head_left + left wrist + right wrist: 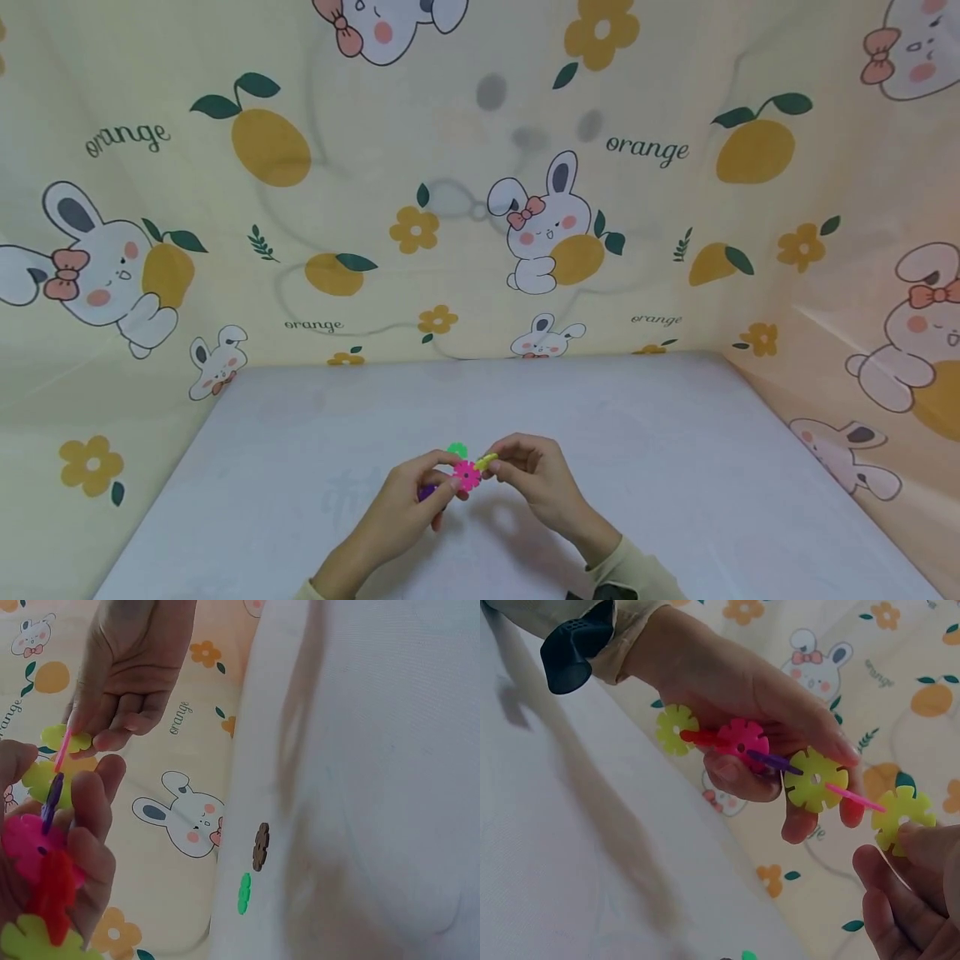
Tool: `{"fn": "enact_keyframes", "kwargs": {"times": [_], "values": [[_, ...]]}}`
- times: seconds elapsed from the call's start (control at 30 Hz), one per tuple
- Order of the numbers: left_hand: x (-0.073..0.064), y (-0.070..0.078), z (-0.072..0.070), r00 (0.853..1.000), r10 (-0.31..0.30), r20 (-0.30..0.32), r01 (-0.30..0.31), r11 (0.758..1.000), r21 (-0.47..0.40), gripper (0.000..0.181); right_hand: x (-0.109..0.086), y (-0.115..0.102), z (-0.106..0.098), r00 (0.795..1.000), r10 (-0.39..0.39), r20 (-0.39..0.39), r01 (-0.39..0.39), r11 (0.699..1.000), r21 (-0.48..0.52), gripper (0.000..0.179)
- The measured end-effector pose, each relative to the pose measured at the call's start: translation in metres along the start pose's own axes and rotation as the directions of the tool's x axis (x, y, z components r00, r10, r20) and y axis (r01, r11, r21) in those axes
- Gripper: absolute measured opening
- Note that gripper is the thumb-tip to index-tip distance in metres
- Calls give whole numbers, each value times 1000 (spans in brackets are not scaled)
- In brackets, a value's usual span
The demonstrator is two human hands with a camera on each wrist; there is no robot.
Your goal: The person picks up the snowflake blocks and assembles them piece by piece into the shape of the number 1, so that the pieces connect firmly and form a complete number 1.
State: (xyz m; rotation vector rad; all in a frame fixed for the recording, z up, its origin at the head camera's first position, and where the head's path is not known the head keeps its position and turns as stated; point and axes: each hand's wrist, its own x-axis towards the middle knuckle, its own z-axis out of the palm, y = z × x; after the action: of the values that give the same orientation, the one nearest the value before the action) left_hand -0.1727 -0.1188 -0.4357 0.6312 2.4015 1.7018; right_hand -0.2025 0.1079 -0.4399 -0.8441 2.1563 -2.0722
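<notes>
Several notched plastic snowflake discs are slotted together into a chain of yellow, red, pink and purple pieces. In the head view, my left hand [405,504] grips this chain near a pink disc [467,475]. My right hand [540,479] pinches a yellow disc [486,461] just to the right. From the right wrist, the chain runs along the left palm, and a middle yellow disc [816,780] sits by the left fingertips. A thin pink disc [856,797], seen edge-on, links it to the end yellow disc [904,817] under the right thumb.
On the white table [637,417] beyond the hands lie a green disc [244,892] and a brown disc [260,846], close together. A cloth printed with rabbits and oranges [450,167] rises behind the table and along both sides.
</notes>
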Motion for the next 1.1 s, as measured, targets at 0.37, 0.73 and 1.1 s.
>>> {"fn": "enact_keyframes", "kwargs": {"times": [0.37, 0.73, 1.1], "values": [[-1, 2, -2, 1000, 7, 15, -7, 1000, -24, 38, 0, -1, -1, 1000, -6, -8, 6, 996, -87, 18], [-1, 2, -1, 999, -9, 45, 14, 994, -107, 32, -5, -3, 6, 995, -85, -61, 66, 964, -259, 18], [0, 1, -1, 994, -6, 105, 25, 984, -179, 39, -5, -1, 7, 994, -89, -61, 73, 971, -229, 17]]}}
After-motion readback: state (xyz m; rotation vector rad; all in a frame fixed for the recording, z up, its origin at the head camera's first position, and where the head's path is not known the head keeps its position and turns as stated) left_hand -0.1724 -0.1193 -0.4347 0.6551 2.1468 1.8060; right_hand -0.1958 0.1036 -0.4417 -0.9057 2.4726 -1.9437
